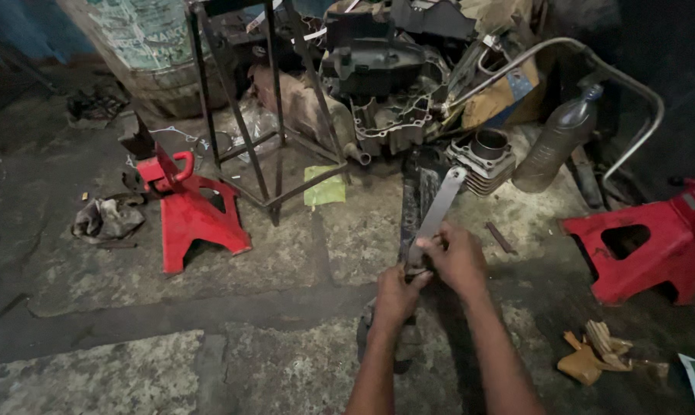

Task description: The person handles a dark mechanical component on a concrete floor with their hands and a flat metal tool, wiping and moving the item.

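My left hand (396, 296) and my right hand (456, 257) meet near the middle of the floor. Both grip the near end of a flat grey metal bar (439, 209) that slants up and away to the right. Under the bar lies a long dark part (418, 192) on the concrete floor. A dark round part (365, 327) shows beneath my left wrist, mostly hidden by the arm.
A red jack stand (194, 215) stands at left, another red stand (647, 246) at right. Behind are a metal frame stool (270, 115), engine parts (393, 84), a finned cylinder (482, 157), a dusty bottle (555, 142), a bent pipe (616, 77), rags (105, 219) and scraps (593, 353).
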